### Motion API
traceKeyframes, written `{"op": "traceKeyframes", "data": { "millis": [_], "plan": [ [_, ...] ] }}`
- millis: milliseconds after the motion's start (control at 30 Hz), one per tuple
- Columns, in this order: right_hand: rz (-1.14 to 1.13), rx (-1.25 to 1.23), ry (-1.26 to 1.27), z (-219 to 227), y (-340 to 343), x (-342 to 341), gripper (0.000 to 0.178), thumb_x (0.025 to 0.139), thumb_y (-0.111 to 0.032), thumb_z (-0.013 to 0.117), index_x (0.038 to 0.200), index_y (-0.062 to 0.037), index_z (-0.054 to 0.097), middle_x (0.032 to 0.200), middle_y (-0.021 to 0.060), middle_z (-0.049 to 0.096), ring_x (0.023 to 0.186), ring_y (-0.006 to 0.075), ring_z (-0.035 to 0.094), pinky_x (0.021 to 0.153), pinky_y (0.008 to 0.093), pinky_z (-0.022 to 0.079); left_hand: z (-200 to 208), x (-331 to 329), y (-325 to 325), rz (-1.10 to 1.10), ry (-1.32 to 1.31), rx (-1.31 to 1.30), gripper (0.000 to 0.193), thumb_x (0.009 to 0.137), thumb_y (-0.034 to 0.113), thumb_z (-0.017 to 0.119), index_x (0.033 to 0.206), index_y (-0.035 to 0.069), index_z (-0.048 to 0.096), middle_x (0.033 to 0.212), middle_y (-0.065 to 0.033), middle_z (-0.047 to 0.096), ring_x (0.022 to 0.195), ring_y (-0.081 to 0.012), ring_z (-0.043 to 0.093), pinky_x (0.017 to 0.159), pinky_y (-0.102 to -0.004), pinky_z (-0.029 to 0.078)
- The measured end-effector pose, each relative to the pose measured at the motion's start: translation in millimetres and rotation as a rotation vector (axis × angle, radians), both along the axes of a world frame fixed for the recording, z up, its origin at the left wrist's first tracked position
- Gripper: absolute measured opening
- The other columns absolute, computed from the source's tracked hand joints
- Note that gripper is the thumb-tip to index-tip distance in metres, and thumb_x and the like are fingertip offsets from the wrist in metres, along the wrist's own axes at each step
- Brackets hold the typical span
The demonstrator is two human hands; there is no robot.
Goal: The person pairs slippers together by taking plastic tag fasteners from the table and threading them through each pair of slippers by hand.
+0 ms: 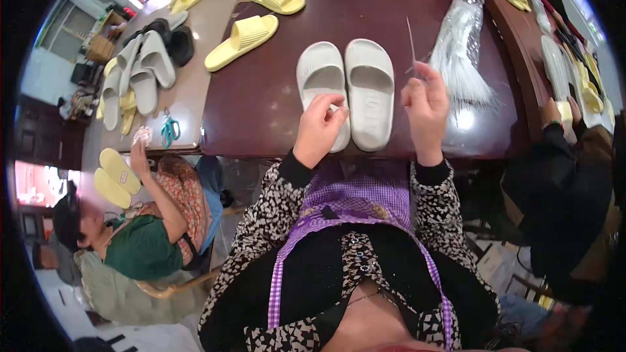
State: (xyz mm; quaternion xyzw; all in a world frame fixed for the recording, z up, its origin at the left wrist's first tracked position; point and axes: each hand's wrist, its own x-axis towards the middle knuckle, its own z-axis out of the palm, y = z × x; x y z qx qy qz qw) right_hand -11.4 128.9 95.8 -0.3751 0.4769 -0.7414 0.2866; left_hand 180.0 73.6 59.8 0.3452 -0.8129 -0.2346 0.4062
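A pair of pale grey slide slippers lies side by side before me, soles down. My left hand hovers over or rests on the left slipper and hides part of it. Its thumb and fingertips are pinched together; whatever they hold is too small to make out. To the right of the right slipper, my right hand is raised with its fingers closed on a thin plastic strip, which points up and away. Beyond that hand lies a bundle of thin white plastic strips, partly inside a clear bag.
Yellow slippers sit at the table's far left. More grey slippers, black ones and teal scissors occupy the left table. A person in green works there; another in black is at the right, near more slippers.
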Motion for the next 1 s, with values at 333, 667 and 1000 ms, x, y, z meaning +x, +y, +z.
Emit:
{"op": "traceKeyframes", "data": {
  "millis": [333, 667, 1000],
  "plan": [
    [-0.055, -0.044, 0.446, 41.1, 4.4, 35.2, 0.012, 0.093, -0.002, 0.053, 0.104, 0.0006, 0.050, 0.071, 0.0028, 0.059, 0.057, 0.0057, 0.051, 0.052, 0.0190, 0.041, 54.5, 12.0, 37.9, -0.458, 0.472, 1.204, 0.016, 0.091, 0.009, 0.055, 0.102, -0.002, 0.061, 0.087, -0.0093, 0.066, 0.064, -0.0130, 0.055, 0.059, -0.0254, 0.045],
    [-0.135, 0.338, 0.559, -10.9, 38.1, 12.2, 0.008, 0.089, -0.002, 0.056, 0.095, 0.0012, 0.053, 0.067, 0.0099, 0.060, 0.058, 0.0152, 0.059, 0.053, 0.0266, 0.046, 60.5, 10.6, 51.5, -0.245, 0.008, -0.198, 0.005, 0.079, 0.003, 0.064, 0.082, -0.001, 0.062, 0.077, -0.0138, 0.062, 0.070, -0.0301, 0.059, 0.063, -0.0366, 0.047],
    [-0.153, 0.517, 0.888, -66.2, 2.8, 6.5, 0.013, 0.086, -0.009, 0.055, 0.095, 0.0005, 0.051, 0.075, 0.0274, 0.060, 0.076, 0.0450, 0.060, 0.064, 0.0488, 0.048, 3.8, 6.3, 31.0, -0.165, -0.227, -0.131, 0.005, 0.080, 0.007, 0.063, 0.081, 0.003, 0.060, 0.073, -0.0110, 0.061, 0.068, -0.0286, 0.059, 0.064, -0.0375, 0.047]
  ]
}}
